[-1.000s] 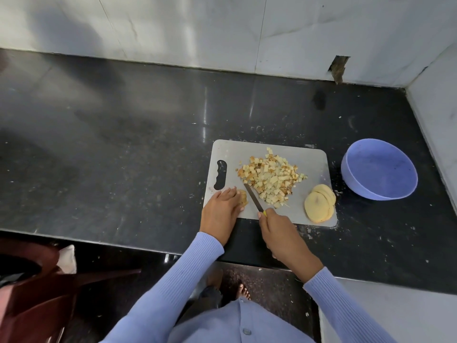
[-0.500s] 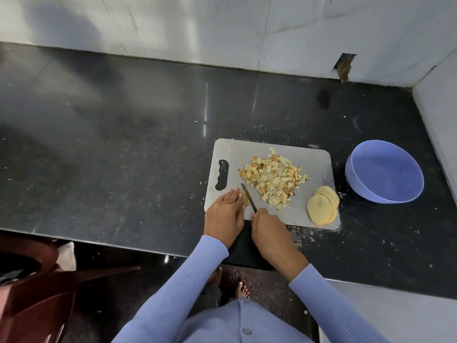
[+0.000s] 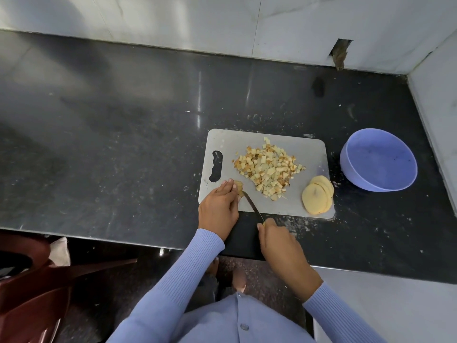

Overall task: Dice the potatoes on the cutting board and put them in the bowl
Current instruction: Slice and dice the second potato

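A grey cutting board [image 3: 306, 149] lies on the black counter. A heap of diced potato [image 3: 268, 169] covers its middle. A stack of round potato slices [image 3: 317, 198] sits at its near right corner. My left hand [image 3: 220, 206] holds down a small potato piece [image 3: 239, 188] at the board's near left edge. My right hand [image 3: 274, 237] grips a knife [image 3: 252, 205] whose tip touches that piece. A light purple bowl [image 3: 378, 159] stands just right of the board; nothing shows inside it.
The black counter [image 3: 111, 144] stretches far to the left, backed by a white wall. Another wall closes in at the right, past the bowl. A dark red plastic chair [image 3: 32, 288] stands below the counter edge at the lower left.
My right hand has drawn back towards the counter edge, pulling the knife with it. My left hand stays on the small potato piece.
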The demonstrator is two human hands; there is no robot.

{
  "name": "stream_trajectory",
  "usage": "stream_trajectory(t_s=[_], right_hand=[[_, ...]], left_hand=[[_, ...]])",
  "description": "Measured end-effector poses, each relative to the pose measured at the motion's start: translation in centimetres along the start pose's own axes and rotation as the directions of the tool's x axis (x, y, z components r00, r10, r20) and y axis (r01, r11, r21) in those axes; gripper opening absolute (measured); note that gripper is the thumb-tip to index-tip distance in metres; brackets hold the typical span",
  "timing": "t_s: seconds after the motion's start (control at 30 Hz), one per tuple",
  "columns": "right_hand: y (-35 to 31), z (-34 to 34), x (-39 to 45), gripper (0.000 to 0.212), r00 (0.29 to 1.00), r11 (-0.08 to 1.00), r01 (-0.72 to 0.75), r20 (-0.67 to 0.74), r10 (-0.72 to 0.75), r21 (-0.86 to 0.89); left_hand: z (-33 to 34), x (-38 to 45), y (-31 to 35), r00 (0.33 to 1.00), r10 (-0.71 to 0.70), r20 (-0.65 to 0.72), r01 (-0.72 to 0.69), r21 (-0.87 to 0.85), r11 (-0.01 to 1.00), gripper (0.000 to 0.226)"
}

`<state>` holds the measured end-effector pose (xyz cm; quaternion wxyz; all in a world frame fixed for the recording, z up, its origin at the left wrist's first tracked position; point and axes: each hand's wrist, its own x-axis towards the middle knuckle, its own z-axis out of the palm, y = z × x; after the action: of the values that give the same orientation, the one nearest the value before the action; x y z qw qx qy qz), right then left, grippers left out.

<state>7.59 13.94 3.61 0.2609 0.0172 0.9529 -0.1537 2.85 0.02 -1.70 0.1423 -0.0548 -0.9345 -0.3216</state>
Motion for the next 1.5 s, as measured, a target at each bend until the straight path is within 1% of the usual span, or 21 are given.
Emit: stream_trajectory(t_s=[0.07, 0.17, 0.27, 0.4, 0.57, 0.7, 0.8, 0.93, 1.0, 1.1, 1.2, 1.33, 1.4, 1.5], right_hand=[[0.0, 0.0, 0.7, 0.031, 0.999, 0.999, 0.013, -0.031, -0.012, 0.032], [0.2, -0.3, 1.4, 0.029, 0.995, 0.996, 0.025, -0.100, -0.016, 0.088], [-0.1, -0.8, 1.6, 0.031, 0.990, 0.993, 0.068, -0.133, -0.055, 0.096], [-0.9, -0.9, 2.1, 0.031, 0.987, 0.989, 0.118, -0.123, -0.106, 0.095], [-1.4, -0.9, 2.8, 0.034, 0.988, 0.987, 0.115, -0.116, -0.102, 0.108], [-1.7, -0.7, 3.1, 0.032, 0.988, 0.985, 0.127, -0.101, -0.116, 0.116], [-2.0, -0.4, 3.4, 0.033, 0.992, 0.991, 0.096, -0.097, -0.087, 0.094], [-2.8, 0.0, 3.8, 0.022, 0.993, 0.996, 0.079, -0.094, -0.074, 0.044], [-2.8, 0.1, 3.9, 0.021, 0.993, 0.995, 0.088, -0.085, -0.084, 0.041], [-2.0, -0.1, 3.0, 0.024, 0.997, 0.997, 0.070, -0.040, -0.069, 0.030], [-1.0, -0.1, 1.1, 0.029, 0.999, 0.999, 0.036, 0.018, -0.036, -0.016], [0.1, 0.2, -0.4, 0.024, 0.998, 0.998, -0.005, 0.055, 0.008, -0.059], [0.1, 0.5, -0.4, 0.024, 0.999, 0.999, -0.018, 0.043, 0.020, -0.044], [0.0, 0.7, 0.1, 0.029, 1.000, 1.000, -0.013, -0.023, 0.013, 0.011]], left_hand=[[-0.3, 0.0, -0.2, 0.999, -0.030, 0.018, 0.031, -0.028, 0.999, 0.024], [-0.8, 0.2, -0.5, 0.995, -0.071, 0.067, 0.075, -0.049, 0.996, 0.027], [-1.3, 0.3, -0.7, 0.989, -0.112, 0.095, 0.118, -0.054, 0.992, 0.030], [-1.1, 0.1, -0.5, 0.993, -0.082, 0.086, 0.085, -0.034, 0.996, 0.028], [-0.8, -0.1, -0.3, 1.000, -0.019, 0.019, 0.019, -0.010, 1.000, 0.026], [-0.6, -0.1, -0.3, 1.000, -0.007, 0.009, 0.008, -0.004, 1.000, 0.026], [-0.6, 0.0, -0.3, 1.000, 0.006, 0.005, -0.006, 0.008, 1.000, 0.026], [-0.5, 0.0, -0.5, 1.000, 0.021, -0.014, -0.020, 0.023, 1.000, 0.026], [-0.4, 0.0, -0.4, 1.000, 0.021, -0.014, -0.020, 0.036, 0.999, 0.026], [-0.3, 0.2, -0.2, 1.000, 0.019, -0.015, -0.018, 0.062, 0.998, 0.024], [-0.4, 0.2, -0.1, 0.999, 0.027, -0.022, -0.025, 0.081, 0.996, 0.022], [-0.5, 0.0, 0.0, 0.999, 0.031, -0.026, -0.029, 0.092, 0.995, 0.023], [-0.4, 0.0, -0.1, 1.000, 0.023, -0.021, -0.021, 0.085, 0.996, 0.023], [-0.4, -0.1, -0.3, 1.000, 0.005, -0.009, -0.004, 0.056, 0.998, 0.025]])
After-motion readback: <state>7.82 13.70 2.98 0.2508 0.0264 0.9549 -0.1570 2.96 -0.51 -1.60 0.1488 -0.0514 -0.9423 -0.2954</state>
